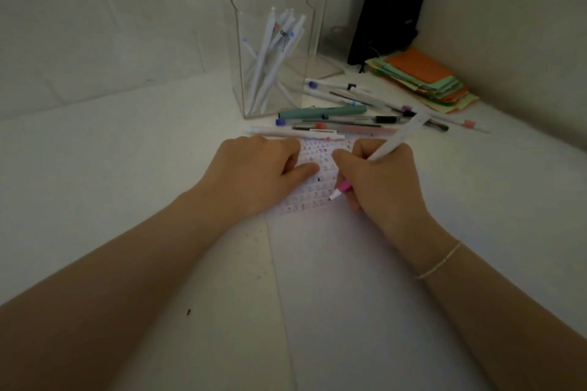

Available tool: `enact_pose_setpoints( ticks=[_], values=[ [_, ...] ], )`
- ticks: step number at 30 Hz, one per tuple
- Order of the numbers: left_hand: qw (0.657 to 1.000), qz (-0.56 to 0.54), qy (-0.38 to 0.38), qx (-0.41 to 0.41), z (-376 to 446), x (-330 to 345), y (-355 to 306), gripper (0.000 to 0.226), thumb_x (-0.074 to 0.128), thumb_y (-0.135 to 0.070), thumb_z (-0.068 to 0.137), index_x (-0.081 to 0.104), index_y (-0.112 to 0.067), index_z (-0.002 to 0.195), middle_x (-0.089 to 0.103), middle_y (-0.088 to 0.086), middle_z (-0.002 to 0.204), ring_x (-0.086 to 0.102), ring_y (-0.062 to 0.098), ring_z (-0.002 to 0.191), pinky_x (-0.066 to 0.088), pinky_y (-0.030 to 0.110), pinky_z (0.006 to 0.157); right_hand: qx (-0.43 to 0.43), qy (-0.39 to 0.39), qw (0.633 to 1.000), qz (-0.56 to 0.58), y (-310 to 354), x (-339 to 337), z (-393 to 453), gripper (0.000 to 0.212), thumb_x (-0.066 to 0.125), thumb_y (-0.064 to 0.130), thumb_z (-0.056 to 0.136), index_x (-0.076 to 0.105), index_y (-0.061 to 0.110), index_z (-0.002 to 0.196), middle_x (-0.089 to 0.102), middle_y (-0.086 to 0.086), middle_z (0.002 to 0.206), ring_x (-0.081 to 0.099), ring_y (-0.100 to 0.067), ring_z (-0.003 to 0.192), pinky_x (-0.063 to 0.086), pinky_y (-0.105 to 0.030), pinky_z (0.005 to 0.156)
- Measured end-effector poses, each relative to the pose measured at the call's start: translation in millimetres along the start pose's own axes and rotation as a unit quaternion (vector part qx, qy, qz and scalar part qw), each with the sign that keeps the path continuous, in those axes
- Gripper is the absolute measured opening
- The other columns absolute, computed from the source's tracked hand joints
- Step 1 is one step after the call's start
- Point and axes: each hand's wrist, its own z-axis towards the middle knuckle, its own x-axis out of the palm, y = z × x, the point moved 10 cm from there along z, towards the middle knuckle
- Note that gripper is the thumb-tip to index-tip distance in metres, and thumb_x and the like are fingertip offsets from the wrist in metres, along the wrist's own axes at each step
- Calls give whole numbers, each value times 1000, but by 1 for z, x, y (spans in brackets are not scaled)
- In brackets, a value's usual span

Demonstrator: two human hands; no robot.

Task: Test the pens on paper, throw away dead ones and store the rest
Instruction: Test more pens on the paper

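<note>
My right hand (384, 184) grips a white pen (397, 143) with a pink tip section, its point down on a small printed paper (317, 165). My left hand (260, 168) rests on the left part of that paper, fingers loosely curled, thumb pressing it flat. A larger white sheet (333, 279) lies under both, toward me. Several loose pens (333, 120) lie in a row just beyond the paper. A clear plastic holder (273, 51) behind them holds several white pens upright.
A stack of orange and green paper notes (425, 79) sits at the back right, by the wall corner. Dark upright objects (387, 6) stand behind the holder. The white desk surface (111, 168) extends to the left.
</note>
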Motion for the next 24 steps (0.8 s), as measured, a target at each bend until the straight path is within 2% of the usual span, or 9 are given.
enact_pose_setpoints(
  ticks=[2, 4, 7, 8, 12, 20, 24],
  values=[
    [1000, 10, -9, -4, 1, 0, 0, 47, 28, -65, 81, 30, -23, 59, 37, -9, 52, 39, 10, 52, 26, 27, 50, -21, -24, 999, -13, 2, -3, -1, 25, 59, 0, 79, 52, -17, 62, 49, -17, 45, 41, -6, 30, 35, -11, 36],
    [1000, 6, -15, -8, 1, 1, 2, 49, 30, -67, 81, 32, -23, 59, 39, -9, 52, 38, 6, 50, 24, 24, 48, -30, -37, 999, -12, 2, -4, 0, 22, 59, -1, 77, 53, -18, 65, 51, -26, 50, 42, -7, 32, 36, -11, 37],
    [1000, -3, -19, -11, 1, 2, 3, 50, 33, -68, 80, 32, -23, 58, 40, -10, 52, 37, 4, 50, 28, 27, 53, -22, -46, 999, -7, -3, -7, 3, 20, 60, -1, 77, 55, -12, 61, 50, -7, 37, 42, -7, 28, 35, -12, 35],
    [1000, -3, -20, -11, 2, 2, 4, 50, 34, -69, 80, 32, -23, 58, 40, -10, 53, 36, 4, 50, 29, 27, 55, -22, -44, 999, -10, -3, -7, 3, 20, 60, -1, 77, 55, -12, 61, 50, -6, 38, 42, -6, 27, 35, -12, 34],
    [1000, 6, -18, -10, 2, 2, 2, 50, 32, -69, 79, 31, -24, 57, 39, -11, 53, 34, 2, 49, 28, 27, 56, -23, -34, 999, -12, 0, -4, 1, 19, 60, -2, 77, 55, -17, 65, 51, -14, 44, 41, -6, 25, 34, -14, 33],
    [1000, 11, -1, -21, 1, 0, 2, 50, 30, -69, 77, 33, -23, 58, 39, -10, 52, 35, 2, 49, 26, 27, 55, -26, -18, 999, -22, 0, 1, 1, 22, 60, -1, 78, 54, -18, 65, 49, -15, 43, 42, -7, 25, 34, -14, 33],
    [1000, 12, 3, -23, 1, 0, 1, 51, 30, -69, 77, 36, -22, 59, 42, -9, 53, 37, 3, 50, 27, 27, 54, -69, -55, 994, -66, 7, -3, 0, 25, 60, 1, 78, 51, -19, 66, 52, -33, 59, 41, -20, 44, 35, -22, 41]
  ],
)
